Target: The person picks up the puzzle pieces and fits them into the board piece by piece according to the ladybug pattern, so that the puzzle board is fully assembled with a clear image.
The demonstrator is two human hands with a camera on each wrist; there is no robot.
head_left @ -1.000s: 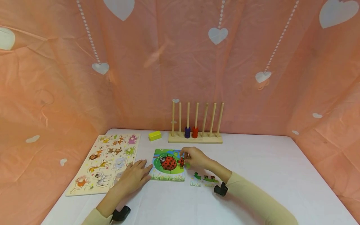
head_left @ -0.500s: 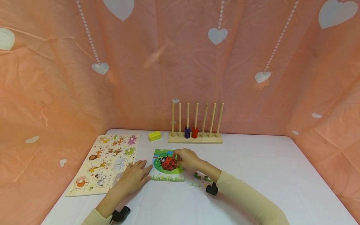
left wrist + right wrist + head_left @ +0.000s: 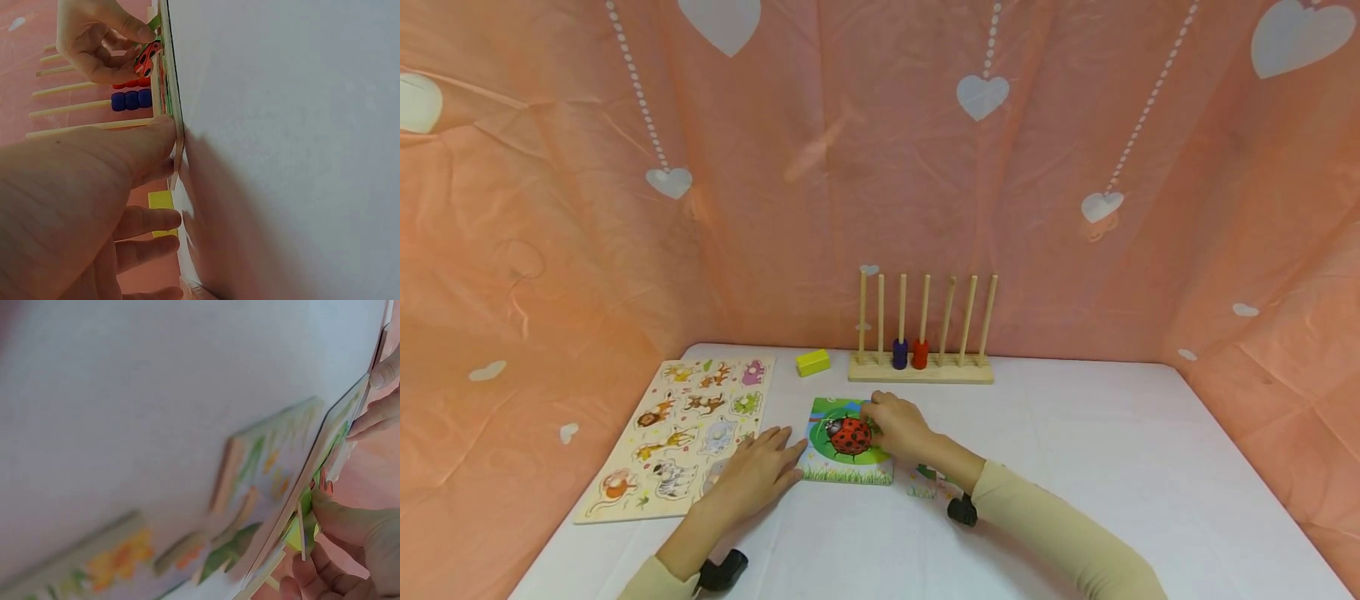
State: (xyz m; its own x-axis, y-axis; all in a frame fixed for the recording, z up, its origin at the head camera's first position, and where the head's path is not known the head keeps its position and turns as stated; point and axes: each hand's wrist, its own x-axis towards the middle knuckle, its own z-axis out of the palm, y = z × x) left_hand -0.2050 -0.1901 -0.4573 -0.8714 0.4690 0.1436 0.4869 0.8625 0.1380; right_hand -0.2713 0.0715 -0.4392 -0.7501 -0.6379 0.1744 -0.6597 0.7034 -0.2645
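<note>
A ladybug puzzle board [image 3: 850, 475] lies flat on the white table. My left hand [image 3: 752, 475] rests with spread fingers at its left side, thumb at the board's edge. At the board's right side, my right hand [image 3: 901, 429] pinches a puzzle piece [image 3: 147, 59] between thumb and fingers. Red with black spots shows on the piece in the left wrist view, and its green part [image 3: 306, 519] appears in the right wrist view. From the head, the fingers hide most of the piece. Loose puzzle pieces [image 3: 265, 465] with grass and flowers lie right of the board, partly under my right forearm.
An animal peg puzzle [image 3: 655, 454] lies at the left, partly under my left hand. Behind the board are a yellow block [image 3: 813, 362] and a wooden peg rack [image 3: 925, 373] with blue beads [image 3: 900, 353] and red beads [image 3: 921, 354]. Pink curtain surrounds the table.
My right hand has carried the ladybug piece left onto the right part of the board, and its forearm now covers more of the loose pieces. My left hand has stayed put.
</note>
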